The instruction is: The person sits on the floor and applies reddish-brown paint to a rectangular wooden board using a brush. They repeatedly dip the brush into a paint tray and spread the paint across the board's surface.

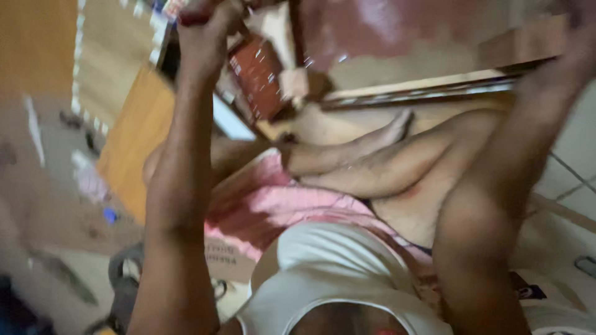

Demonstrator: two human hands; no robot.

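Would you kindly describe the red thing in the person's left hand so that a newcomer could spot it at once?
Start at the left forearm, which rises up the left half of the blurred picture. At its top, the left hand closes round a small red object at the upper edge. It is brighter and smaller than the red-brown box just right of it; what kind of thing it is cannot be told.

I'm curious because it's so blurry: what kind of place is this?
Probably a room in a home. A person sits on the tiled floor on pink cloth, beside a wooden board.
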